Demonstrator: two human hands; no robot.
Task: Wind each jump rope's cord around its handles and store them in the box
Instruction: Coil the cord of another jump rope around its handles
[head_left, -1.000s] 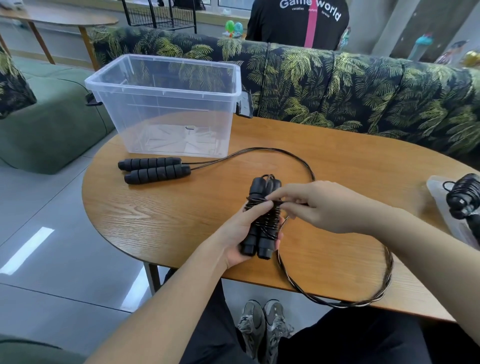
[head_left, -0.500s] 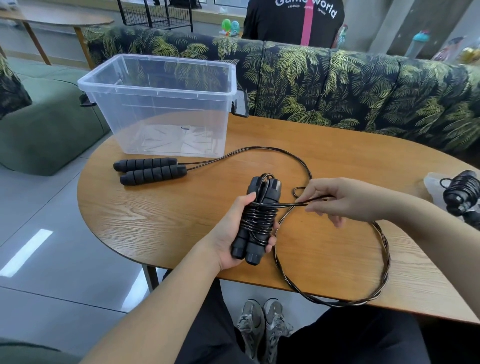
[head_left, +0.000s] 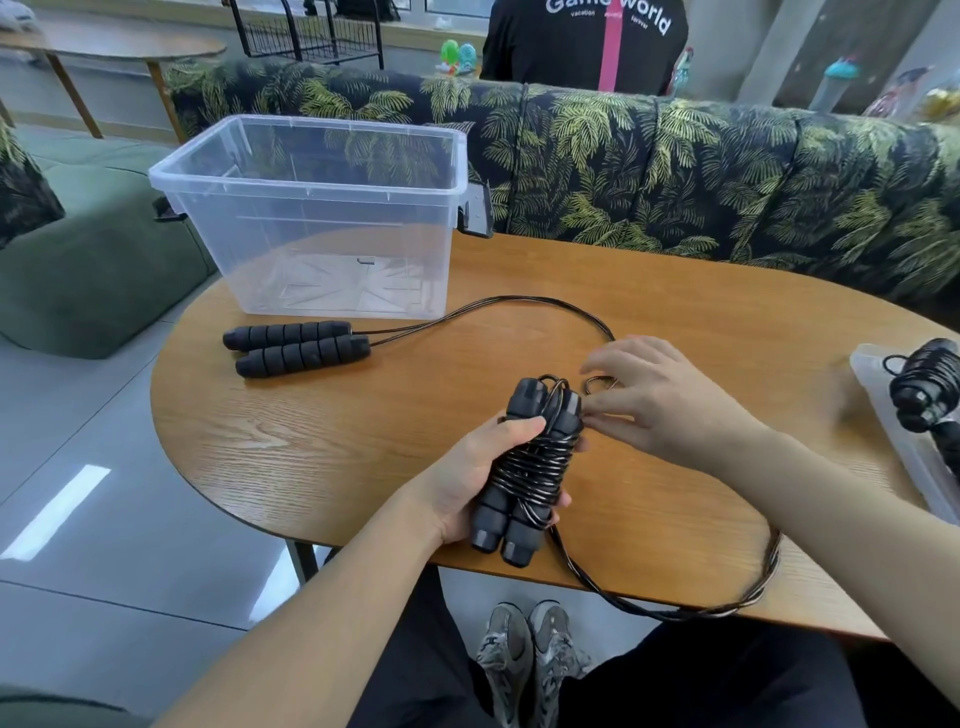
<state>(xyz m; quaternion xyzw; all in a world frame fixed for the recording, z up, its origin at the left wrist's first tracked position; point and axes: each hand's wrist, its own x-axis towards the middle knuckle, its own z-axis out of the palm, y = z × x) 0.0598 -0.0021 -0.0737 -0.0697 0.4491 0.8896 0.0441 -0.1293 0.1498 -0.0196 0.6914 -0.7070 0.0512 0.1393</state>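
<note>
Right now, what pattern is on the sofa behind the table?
Green and yellow palm leaves on a dark fabric sofa, clearest in the head view.

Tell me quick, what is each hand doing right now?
Left hand: closed around the jump rope handles, partly wound with cord.
Right hand: fingers pinched at the cord beside the handles; the grip is blurred.

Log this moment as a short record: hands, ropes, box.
left hand: grips paired handles, cord partly wound
right hand: at the handles' top, guiding cord
loose cord: loop over the table edge
second rope: unwound, handles side by side near the box
box: clear, open, holds no rope
wound rope: on a lid, far right
</note>
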